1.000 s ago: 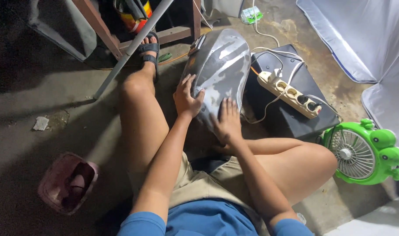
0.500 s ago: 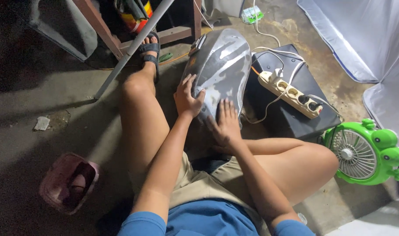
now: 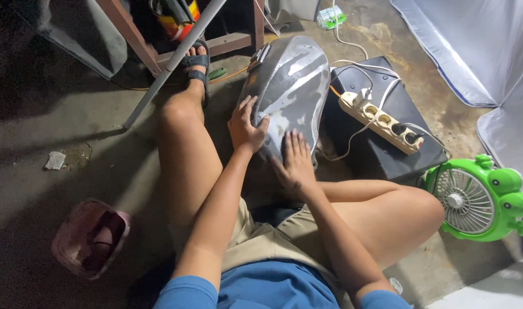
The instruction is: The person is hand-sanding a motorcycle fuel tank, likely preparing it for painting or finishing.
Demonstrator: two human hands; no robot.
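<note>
A grey, scuffed, rounded metal tank (image 3: 293, 80) lies on the concrete floor between my legs. My left hand (image 3: 245, 126) grips its left edge, fingers spread over the surface. My right hand (image 3: 295, 160) lies flat on its near end, palm down and fingers apart. I cannot tell whether anything sits under the right palm. My left leg stretches forward with a black sandal (image 3: 196, 64) on the foot; my right knee is bent to the right.
A black box (image 3: 381, 154) with a white power strip (image 3: 381, 122) and cords sits right of the tank. A green frog-shaped fan (image 3: 479, 197) stands further right. A pink basket (image 3: 89, 237) is at lower left. A metal pole (image 3: 172, 60) and wooden frame cross the top.
My right hand has shifted slightly along the tank's near end; the left hand keeps its hold. The view has barely moved.
</note>
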